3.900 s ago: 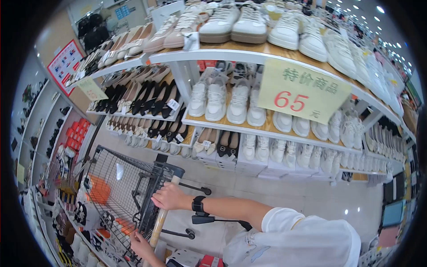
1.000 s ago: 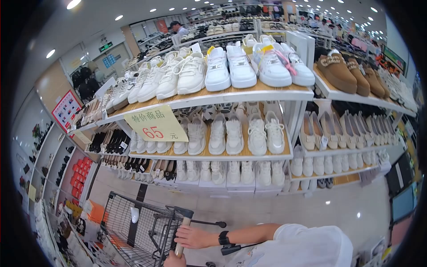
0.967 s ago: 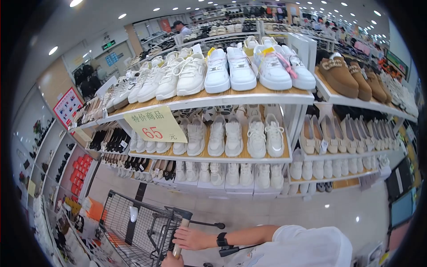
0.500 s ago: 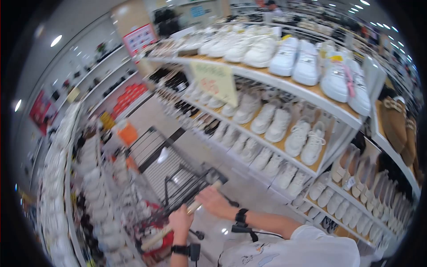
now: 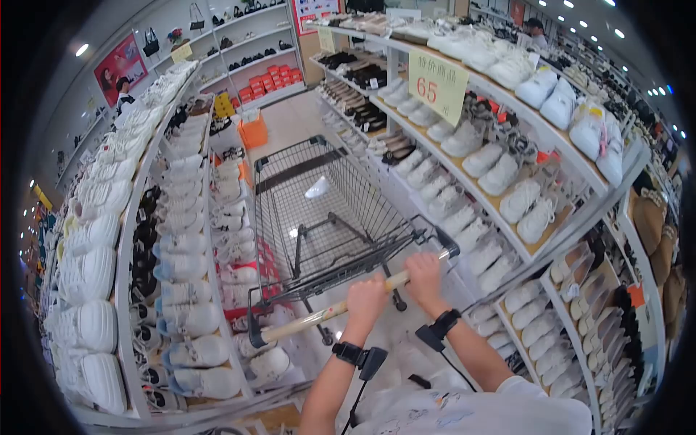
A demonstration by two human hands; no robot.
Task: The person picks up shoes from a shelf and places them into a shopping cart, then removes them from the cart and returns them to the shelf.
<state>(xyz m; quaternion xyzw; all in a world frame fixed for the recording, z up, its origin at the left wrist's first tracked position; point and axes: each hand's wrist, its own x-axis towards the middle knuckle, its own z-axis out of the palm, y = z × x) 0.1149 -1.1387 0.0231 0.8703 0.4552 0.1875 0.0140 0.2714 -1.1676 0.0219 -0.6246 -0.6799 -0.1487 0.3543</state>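
A wire shopping cart [image 5: 304, 196] stands in the aisle in front of me, its basket holding nothing I can make out. Its pale handlebar [image 5: 312, 317] runs at a slant between dark end pieces. Around the middle of that bar, my left hand [image 5: 367, 301] is closed. My right hand [image 5: 423, 275] grips the bar farther right, near the dark end piece. Both wrists wear black straps with small devices and cables.
Racks of white shoes [image 5: 185, 290] line the left side, close to the cart. Another shoe rack [image 5: 500, 167] with a yellow price sign [image 5: 437, 85] flanks the right. Ahead are an orange box [image 5: 252, 129] and wall shelves with red boxes [image 5: 272, 81]. People stand beyond both racks.
The view has swung left and levelled, so the cart and aisle now appear more upright and central. Both hands stay on the handlebar. The price sign has become sharp.
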